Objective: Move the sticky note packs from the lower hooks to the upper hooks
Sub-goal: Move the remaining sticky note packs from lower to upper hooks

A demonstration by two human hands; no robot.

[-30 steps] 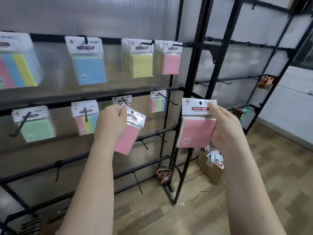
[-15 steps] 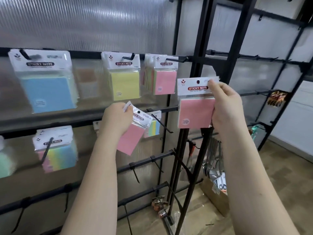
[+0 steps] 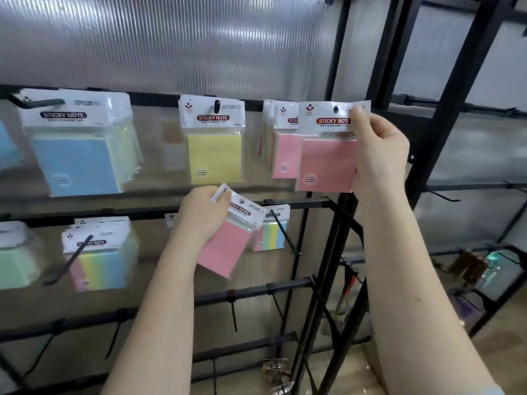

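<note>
1. Fingers (image 3: 360, 116) of my right hand (image 3: 379, 155) pinch the white header card of a pink sticky note pack (image 3: 328, 163), held upright at the level of the upper rail (image 3: 253, 105), overlapping the pink pack hanging there (image 3: 285, 158).
2. My left hand (image 3: 202, 215) grips a second pink pack (image 3: 228, 246) by its header corner, fingers curled round it; this pack tilts, lower corner swung to the right, in front of the lower rail (image 3: 299, 205).
3. On the upper hooks hang a yellow pack (image 3: 214, 158) and a thick bunch with a blue pack in front (image 3: 77, 163).
4. Lower hooks carry a striped pack (image 3: 273, 236) just right of my left hand, another striped bunch (image 3: 99, 266) further left, and a green pack (image 3: 17, 266) at the left edge.
5. Black rack uprights (image 3: 453, 95) stand to the right.
</note>
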